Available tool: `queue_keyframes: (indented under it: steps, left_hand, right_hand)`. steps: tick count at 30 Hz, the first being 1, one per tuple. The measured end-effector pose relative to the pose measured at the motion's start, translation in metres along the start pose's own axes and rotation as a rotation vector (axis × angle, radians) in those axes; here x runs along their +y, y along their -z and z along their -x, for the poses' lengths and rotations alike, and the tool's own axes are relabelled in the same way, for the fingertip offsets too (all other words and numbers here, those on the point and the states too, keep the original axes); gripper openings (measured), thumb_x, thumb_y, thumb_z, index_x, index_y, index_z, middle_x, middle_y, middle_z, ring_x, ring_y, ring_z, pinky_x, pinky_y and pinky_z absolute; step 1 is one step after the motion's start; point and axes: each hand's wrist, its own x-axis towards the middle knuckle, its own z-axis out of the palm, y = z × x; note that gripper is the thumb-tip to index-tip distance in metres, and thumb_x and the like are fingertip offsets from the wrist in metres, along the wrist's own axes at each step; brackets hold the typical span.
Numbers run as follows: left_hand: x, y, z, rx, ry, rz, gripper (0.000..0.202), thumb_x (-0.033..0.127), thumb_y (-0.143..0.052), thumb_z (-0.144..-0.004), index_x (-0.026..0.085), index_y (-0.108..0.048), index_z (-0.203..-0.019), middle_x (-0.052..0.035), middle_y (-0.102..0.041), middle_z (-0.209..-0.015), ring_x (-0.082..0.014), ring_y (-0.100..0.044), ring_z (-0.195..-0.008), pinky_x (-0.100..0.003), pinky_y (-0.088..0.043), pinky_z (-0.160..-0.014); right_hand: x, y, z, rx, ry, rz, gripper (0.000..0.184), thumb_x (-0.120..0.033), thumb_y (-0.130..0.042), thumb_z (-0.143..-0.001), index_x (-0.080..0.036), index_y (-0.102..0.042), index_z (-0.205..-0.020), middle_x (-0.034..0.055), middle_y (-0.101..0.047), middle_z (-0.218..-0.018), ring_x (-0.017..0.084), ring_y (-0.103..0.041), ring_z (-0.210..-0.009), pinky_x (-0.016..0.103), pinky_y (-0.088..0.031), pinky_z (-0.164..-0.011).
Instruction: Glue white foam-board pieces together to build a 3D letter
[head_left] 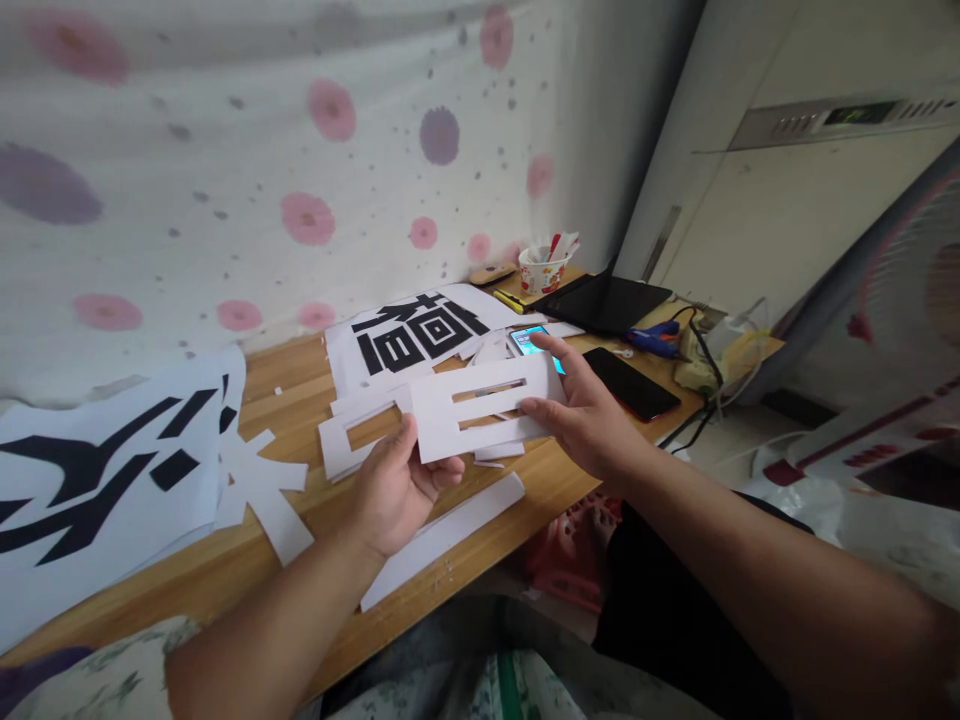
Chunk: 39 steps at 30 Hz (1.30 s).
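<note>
Between my two hands I hold a white foam-board cutout (435,415) with two long slots, raised above the table. My left hand (394,485) grips its left end, thumb on top and fingers beneath. At the right end, my right hand (581,415) pinches it with the thumb on its face. Just behind lies another white cutout with a rectangular opening (335,450). A long white strip (442,540) rests near the table's front edge. Farther back, a sheet with a bold black character (420,330) lies flat.
On the left of the wooden table (285,350) are sheets with black strokes (97,470) and a branching white cutout (274,490). To the right lie a lit phone (529,340), a dark phone (630,383), a black laptop (607,300), a blue glue gun (656,340) and a patterned cup (541,272).
</note>
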Motion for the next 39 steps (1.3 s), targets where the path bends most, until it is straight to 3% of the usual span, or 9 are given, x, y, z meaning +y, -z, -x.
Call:
queue_keyframes:
  steps: [6,12,18,25,32,39]
  left_hand:
    - [0.0,0.006,-0.001,-0.022,0.081,0.103,0.027,0.038,-0.075,-0.068,0.015,-0.066,-0.079,-0.0003,-0.071,-0.06,-0.0114,-0.064,-0.046,-0.016,-0.054,-0.042]
    - [0.005,0.007,-0.001,-0.197,0.118,0.118,0.029,0.033,-0.08,-0.062,0.015,-0.068,-0.081,-0.002,-0.073,-0.066,-0.013,-0.068,-0.057,-0.015,-0.056,-0.052]
    - [0.005,0.008,-0.001,-0.246,0.082,0.083,0.031,0.029,-0.082,-0.06,0.015,-0.069,-0.084,-0.0007,-0.073,-0.07,-0.0121,-0.069,-0.062,-0.012,-0.055,-0.054]
    - [0.007,0.008,-0.001,-0.278,0.069,0.108,0.031,0.022,-0.084,-0.057,0.016,-0.068,-0.083,0.0005,-0.073,-0.074,-0.012,-0.07,-0.065,-0.012,-0.056,-0.058]
    - [0.009,0.007,0.002,-0.292,0.078,0.095,0.034,0.022,-0.084,-0.056,0.018,-0.068,-0.086,0.0004,-0.074,-0.078,-0.0115,-0.069,-0.065,-0.013,-0.055,-0.059]
    - [0.005,0.011,-0.003,-0.231,0.013,-0.01,0.034,0.036,-0.076,-0.067,0.016,-0.067,-0.092,-0.0043,-0.073,-0.077,-0.0175,-0.068,-0.065,-0.027,-0.058,-0.057]
  right_hand:
    - [-0.003,-0.005,0.003,0.011,0.007,0.026,0.067,-0.022,-0.055,-0.075,-0.025,-0.023,-0.134,0.0116,-0.051,-0.121,0.025,-0.057,-0.102,0.041,-0.054,-0.076]
    - [-0.008,-0.007,0.002,0.01,-0.096,-0.099,0.067,-0.021,-0.053,-0.075,-0.026,-0.023,-0.135,0.0094,-0.055,-0.117,0.022,-0.062,-0.093,0.038,-0.055,-0.072]
    - [-0.01,-0.009,0.001,0.057,-0.234,-0.28,0.065,-0.016,-0.055,-0.07,-0.025,-0.033,-0.13,0.0063,-0.057,-0.11,0.02,-0.063,-0.085,0.034,-0.054,-0.069]
    - [-0.017,-0.016,0.003,0.13,-0.352,-0.433,0.065,-0.014,-0.061,-0.063,-0.03,-0.042,-0.123,0.0013,-0.057,-0.104,0.015,-0.061,-0.072,0.027,-0.052,-0.053]
    - [-0.018,-0.017,0.003,0.159,-0.294,-0.49,0.068,-0.012,-0.064,-0.061,-0.029,-0.043,-0.123,0.0013,-0.057,-0.103,0.015,-0.06,-0.076,0.026,-0.052,-0.058]
    - [-0.013,-0.01,0.001,0.154,-0.186,-0.352,0.07,-0.012,-0.065,-0.061,-0.029,-0.04,-0.124,0.001,-0.057,-0.103,0.016,-0.058,-0.085,0.028,-0.053,-0.07]
